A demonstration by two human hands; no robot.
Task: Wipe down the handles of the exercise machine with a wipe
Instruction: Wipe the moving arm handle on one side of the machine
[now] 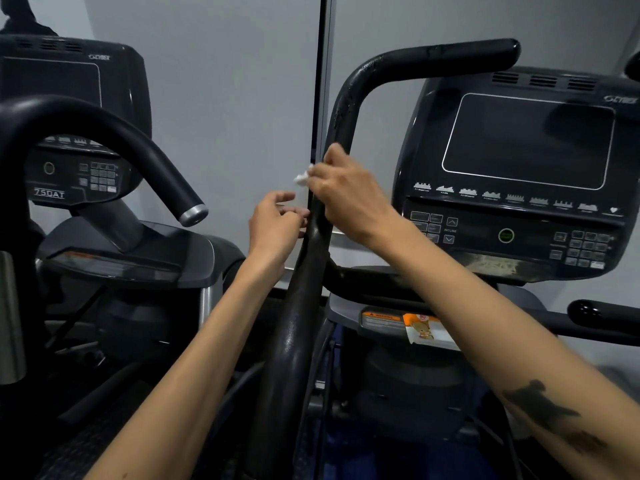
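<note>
A long black handle of the exercise machine rises in front of me and bends right at the top. My right hand grips a small white wipe against the left side of this handle, about halfway up. Just below and to the left, my left hand hovers beside the handle with fingers loosely curled; whether the fingertips touch the bar is unclear. Most of the wipe is hidden inside my right hand.
The machine's console with a dark screen stands to the right. An orange-and-white wipe pack lies on the ledge under it. A second machine with a curved black handle is on the left. A grey wall is behind.
</note>
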